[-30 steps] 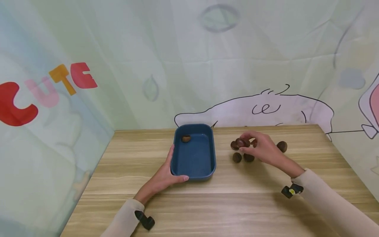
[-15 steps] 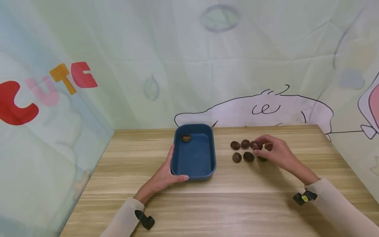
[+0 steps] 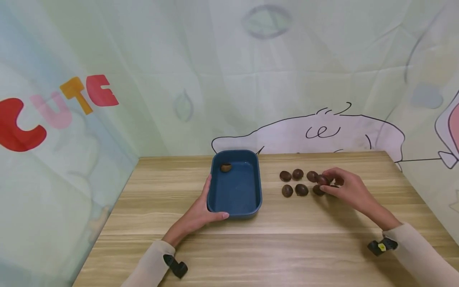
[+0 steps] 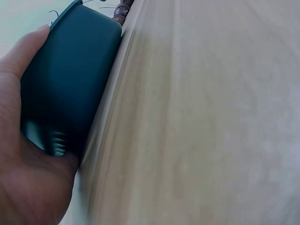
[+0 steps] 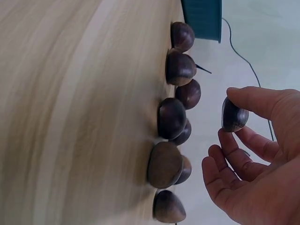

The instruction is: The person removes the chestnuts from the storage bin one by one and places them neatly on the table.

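Note:
My left hand (image 3: 198, 213) grips the near left corner of a blue rectangular tray (image 3: 234, 191), thumb along the near side and fingers along the left side. One brown chestnut (image 3: 225, 167) lies inside, toward the far left. Between thumb and fingertips, my right hand (image 3: 353, 190) pinches a dark chestnut (image 5: 234, 115), held above the table and apart from the others in the right wrist view. Several loose chestnuts (image 3: 301, 189) lie in two rough rows to the right of the tray. My right hand partly hides the rightmost ones.
The wood-grain table (image 3: 247, 255) ends at a printed cloth backdrop (image 3: 172, 79) behind and on both sides. Tray and chestnuts are toward the table's far edge. Each sleeve carries a small black wrist device (image 3: 175, 266).
My right hand has moved to the right over the row with the pinched chestnut, uncovering the chestnuts on the left. My left hand and the tray stay where they were.

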Motion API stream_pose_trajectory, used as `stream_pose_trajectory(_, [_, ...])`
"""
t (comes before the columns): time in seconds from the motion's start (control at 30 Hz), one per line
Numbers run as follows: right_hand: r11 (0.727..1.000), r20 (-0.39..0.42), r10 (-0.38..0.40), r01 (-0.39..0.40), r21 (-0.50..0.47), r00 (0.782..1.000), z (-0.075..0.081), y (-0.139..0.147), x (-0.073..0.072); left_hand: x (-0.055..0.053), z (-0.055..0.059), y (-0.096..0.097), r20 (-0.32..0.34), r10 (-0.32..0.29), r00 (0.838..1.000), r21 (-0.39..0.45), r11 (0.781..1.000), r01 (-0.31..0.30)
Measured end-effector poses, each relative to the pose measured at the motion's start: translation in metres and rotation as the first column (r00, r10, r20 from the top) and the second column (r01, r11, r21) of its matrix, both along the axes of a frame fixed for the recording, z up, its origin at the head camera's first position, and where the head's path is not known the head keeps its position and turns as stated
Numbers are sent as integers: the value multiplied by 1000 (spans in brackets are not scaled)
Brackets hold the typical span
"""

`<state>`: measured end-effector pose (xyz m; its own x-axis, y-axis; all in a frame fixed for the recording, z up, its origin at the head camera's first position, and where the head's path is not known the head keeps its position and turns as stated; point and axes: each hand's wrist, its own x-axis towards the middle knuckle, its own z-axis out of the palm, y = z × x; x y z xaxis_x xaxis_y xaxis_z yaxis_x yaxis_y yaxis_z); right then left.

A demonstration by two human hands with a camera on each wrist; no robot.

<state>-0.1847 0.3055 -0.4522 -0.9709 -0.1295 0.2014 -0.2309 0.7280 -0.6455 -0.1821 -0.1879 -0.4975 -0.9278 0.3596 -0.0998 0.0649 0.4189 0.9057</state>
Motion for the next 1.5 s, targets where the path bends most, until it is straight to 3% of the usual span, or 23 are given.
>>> stream_pose_trajectory(0.33, [999,35,-39,39,1,999,-3,11,5,1,0,0,2,-1,1000,-6,1000,1])
stream_pose_trajectory(0.8, [999,-22,-44,43,-24,999,-13,29,9,0,0,1,6,1,1000,-8,1000,0])
stream_pose_trajectory(1.1, [998,9,-63,63,-11,998,-18,43,9,0,1,1,-15,-24,1000,51,998,25])
stream_pose_trajectory(1.5, [996,24,-88,88,0,996,-25,55,12,0,1,1,-15,-22,1000,46,999,23])
